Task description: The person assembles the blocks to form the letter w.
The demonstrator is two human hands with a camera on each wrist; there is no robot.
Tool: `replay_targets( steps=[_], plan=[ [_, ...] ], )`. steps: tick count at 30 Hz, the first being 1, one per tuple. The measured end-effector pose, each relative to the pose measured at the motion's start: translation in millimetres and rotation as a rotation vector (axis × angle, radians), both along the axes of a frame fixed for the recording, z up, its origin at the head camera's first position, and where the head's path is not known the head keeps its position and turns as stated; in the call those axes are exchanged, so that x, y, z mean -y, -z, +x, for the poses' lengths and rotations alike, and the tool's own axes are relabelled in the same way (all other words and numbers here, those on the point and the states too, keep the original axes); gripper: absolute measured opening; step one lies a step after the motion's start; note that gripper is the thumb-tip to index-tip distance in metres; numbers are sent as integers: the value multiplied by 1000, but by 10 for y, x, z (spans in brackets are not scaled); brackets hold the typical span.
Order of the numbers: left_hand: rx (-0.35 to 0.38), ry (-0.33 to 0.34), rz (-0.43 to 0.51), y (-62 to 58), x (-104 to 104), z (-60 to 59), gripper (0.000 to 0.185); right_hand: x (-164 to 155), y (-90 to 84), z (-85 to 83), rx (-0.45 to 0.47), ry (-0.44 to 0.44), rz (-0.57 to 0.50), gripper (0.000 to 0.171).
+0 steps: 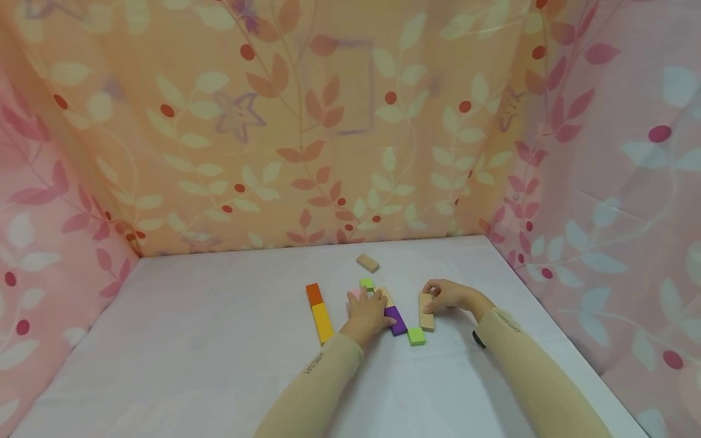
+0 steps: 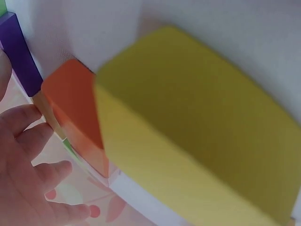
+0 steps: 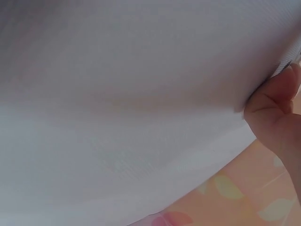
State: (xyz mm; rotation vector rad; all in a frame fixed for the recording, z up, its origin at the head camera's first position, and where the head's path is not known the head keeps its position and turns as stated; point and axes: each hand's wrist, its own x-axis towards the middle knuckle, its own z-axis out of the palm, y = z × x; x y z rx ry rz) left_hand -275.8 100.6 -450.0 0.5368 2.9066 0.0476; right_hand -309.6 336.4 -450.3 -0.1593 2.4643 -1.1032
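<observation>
My left hand (image 1: 368, 316) lies over a group of small blocks, its fingers spread, as the left wrist view also shows. The thumb touches a purple block (image 1: 395, 321); a pale wooden piece (image 1: 387, 296) adjoins its far end. A pink block (image 1: 357, 293) shows partly behind the fingers, and a green block (image 1: 366, 284) sits just beyond them. Over to the right, my right hand (image 1: 451, 295) pinches a plain wooden block (image 1: 426, 319) lying lengthwise on the table. Only part of that hand appears in the right wrist view, where the block is hidden.
Left of the hands, an orange block (image 1: 314, 294) and a yellow block (image 1: 322, 324) lie end to end. A second green block (image 1: 416, 336) sits between the purple and wooden blocks. Farther back lies another wooden block (image 1: 367, 263). Patterned curtains (image 1: 306, 121) border the white table (image 1: 191, 340).
</observation>
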Motion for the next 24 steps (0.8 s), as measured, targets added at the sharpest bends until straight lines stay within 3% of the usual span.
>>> replay_targets(
  steps=[9, 17, 24],
  plan=[
    [0, 0, 1, -7, -2, 17, 67, 28, -43, 15, 10, -16, 43, 38],
    [-7, 12, -2, -14, -5, -17, 65, 10, -104, -182, 61, 6, 118, 42],
    [-16, 8, 11, 17, 2, 24, 67, 208, -126, -515, -139, -133, 162, 57]
  ],
)
